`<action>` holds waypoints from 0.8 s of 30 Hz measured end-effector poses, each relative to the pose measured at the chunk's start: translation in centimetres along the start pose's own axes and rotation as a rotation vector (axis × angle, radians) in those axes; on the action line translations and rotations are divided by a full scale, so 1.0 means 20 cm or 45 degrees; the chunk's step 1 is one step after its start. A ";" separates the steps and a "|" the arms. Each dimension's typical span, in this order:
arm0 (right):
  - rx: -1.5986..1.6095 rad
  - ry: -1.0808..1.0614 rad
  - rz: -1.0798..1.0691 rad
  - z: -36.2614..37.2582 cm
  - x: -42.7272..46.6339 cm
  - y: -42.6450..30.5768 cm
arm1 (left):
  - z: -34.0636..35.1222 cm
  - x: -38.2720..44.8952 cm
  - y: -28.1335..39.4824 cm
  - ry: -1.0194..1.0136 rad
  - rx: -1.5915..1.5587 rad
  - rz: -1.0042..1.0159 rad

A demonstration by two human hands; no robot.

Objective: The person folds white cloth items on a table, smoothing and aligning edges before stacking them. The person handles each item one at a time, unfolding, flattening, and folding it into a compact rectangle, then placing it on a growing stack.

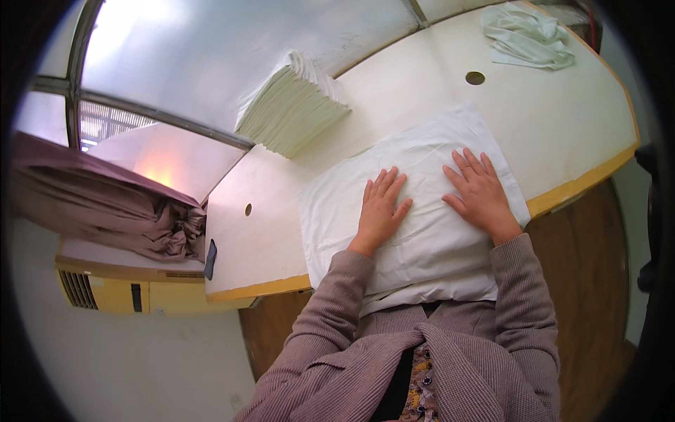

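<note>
A white cloth, slightly creased, is spread across the table in front of me. Its near part droops over the table's front edge toward my lap. My left hand rests palm down on the cloth's middle, fingers apart. To the right, my right hand also presses flat on it, fingers spread, close to the cloth's right edge. Neither hand grips anything. Beyond the cloth, at the back left, stands a tall stack of folded pale cloths.
A crumpled pale cloth lies at the table's far right corner. The white table has yellow edging and two round holes. A small dark object sits at its left end. Frosted window panes rise behind; a mauve curtain hangs left.
</note>
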State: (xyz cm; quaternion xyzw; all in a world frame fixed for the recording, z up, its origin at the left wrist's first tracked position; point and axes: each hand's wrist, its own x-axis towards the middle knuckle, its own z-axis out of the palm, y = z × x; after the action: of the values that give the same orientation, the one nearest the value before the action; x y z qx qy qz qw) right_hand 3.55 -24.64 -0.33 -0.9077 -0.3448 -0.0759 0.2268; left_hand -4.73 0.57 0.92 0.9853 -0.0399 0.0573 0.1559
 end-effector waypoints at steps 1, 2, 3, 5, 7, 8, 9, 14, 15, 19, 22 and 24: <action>-0.006 0.001 -0.005 0.00 0.00 0.00 | 0.00 0.00 0.00 0.007 0.001 -0.006; -0.012 -0.011 -0.009 0.00 0.00 0.00 | 0.00 -0.01 0.00 0.001 0.009 -0.013; -0.011 -0.002 -0.020 -0.01 0.01 0.00 | -0.01 -0.01 0.00 -0.004 0.012 -0.018; -0.006 -0.020 -0.008 -0.01 0.01 -0.01 | -0.01 -0.01 0.00 0.000 0.012 -0.022; -0.019 -0.022 -0.026 -0.01 0.01 0.00 | -0.01 -0.01 0.00 0.003 0.005 -0.021; -0.018 -0.029 -0.025 -0.01 0.01 0.00 | -0.01 -0.01 0.00 0.012 -0.004 -0.015; -0.033 -0.025 -0.035 -0.01 0.01 0.00 | -0.01 -0.01 0.00 0.004 -0.012 -0.020; -0.068 -0.038 -0.038 0.01 0.02 0.01 | 0.01 -0.02 -0.02 0.005 0.002 -0.008; -0.081 -0.049 -0.034 0.01 0.02 0.01 | 0.02 -0.02 -0.02 -0.009 0.019 -0.012; -0.131 -0.073 -0.031 0.02 0.02 0.01 | 0.03 -0.03 -0.04 -0.043 0.086 0.004; -0.159 -0.092 -0.041 0.02 0.02 0.01 | 0.03 -0.05 -0.06 -0.059 0.120 0.042; -0.175 -0.109 -0.044 0.01 0.02 0.02 | 0.02 -0.07 -0.08 -0.081 0.128 0.047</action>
State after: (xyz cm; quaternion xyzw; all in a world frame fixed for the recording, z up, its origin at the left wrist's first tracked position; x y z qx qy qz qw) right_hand 4.07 -24.48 -0.54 -0.9175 -0.3637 -0.0642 0.1477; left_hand -5.85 2.04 -0.06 0.9923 -0.0601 0.0306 0.1036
